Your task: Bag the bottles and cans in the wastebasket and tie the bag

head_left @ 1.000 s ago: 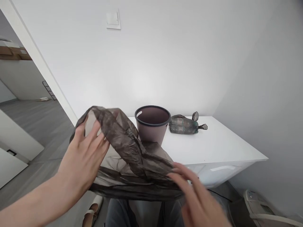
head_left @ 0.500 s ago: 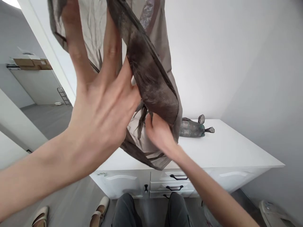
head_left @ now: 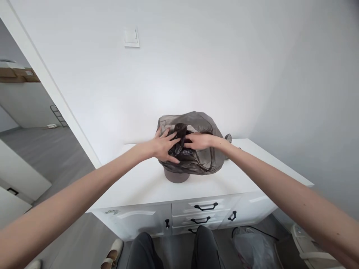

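Note:
A dark, see-through plastic bag [head_left: 196,118] spreads loosely over a small brown bin [head_left: 176,177] standing on the white cabinet. My left hand [head_left: 164,147] lies against the bag's left side, fingers spread apart. Inside the bag's wide mouth, my right hand [head_left: 199,141] has its fingers bent round dark bunched plastic. The bag's lower folds hide most of the bin. Behind the bag and my right wrist, only a tied end of another dark bag [head_left: 228,138] shows.
The white cabinet top [head_left: 140,186] runs along the wall, with drawers and black handles [head_left: 206,206] below. A light switch [head_left: 131,38] is on the wall. A clear plastic bag [head_left: 254,246] lies on the floor at right, shoes [head_left: 112,254] at left.
The bag has come down from in front of my face onto the bin on the cabinet. Both hands have lowered with it and moved farther away. The view has shifted slightly.

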`<state>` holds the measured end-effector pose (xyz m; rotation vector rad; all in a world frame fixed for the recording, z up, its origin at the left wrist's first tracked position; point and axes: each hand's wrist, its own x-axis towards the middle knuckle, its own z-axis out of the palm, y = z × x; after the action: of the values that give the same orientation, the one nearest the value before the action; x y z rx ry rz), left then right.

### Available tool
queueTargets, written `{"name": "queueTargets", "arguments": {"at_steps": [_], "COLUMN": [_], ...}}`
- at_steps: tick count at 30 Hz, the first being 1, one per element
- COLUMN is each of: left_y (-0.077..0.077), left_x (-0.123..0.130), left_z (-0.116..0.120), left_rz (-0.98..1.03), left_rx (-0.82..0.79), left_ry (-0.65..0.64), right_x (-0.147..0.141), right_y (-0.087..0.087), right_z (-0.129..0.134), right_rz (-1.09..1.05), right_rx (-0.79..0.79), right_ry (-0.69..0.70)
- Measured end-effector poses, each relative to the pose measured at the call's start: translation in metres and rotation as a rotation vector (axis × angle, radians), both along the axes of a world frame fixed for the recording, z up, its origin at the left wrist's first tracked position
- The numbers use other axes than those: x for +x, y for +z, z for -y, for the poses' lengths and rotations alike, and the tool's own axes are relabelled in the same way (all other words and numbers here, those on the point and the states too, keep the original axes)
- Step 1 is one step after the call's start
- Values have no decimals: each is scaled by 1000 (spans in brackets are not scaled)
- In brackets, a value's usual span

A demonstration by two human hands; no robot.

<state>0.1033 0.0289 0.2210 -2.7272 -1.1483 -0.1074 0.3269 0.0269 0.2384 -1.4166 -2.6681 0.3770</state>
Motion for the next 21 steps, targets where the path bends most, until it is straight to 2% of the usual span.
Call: {"name": "queueTargets", "arguments": {"at_steps": [2,4,9,12,17,21], "left_y": [-10,-10,6,10,6,7], "left_x": [-2,-4,-12,-20,-39,-50], "left_z": [4,11,27,39,63,70], "left_rz": [-78,-126,-144,-128,46,114], "left_rx": [-100,-109,-137,-160,-114,-72], "left_ry": [26,17,-45,-49,140,215], "right_x": [5,9,16,13,-5,-33], "right_y": [-1,0,7,11,9,-8], "right_z": [8,14,8,1,-9,-22], "right_rz": [-7,-9,-22,-54,-66,12], "right_rx": [-11,-23,-49,-32,34,-14], "right_ry": [54,103,104,129,155,227]}}
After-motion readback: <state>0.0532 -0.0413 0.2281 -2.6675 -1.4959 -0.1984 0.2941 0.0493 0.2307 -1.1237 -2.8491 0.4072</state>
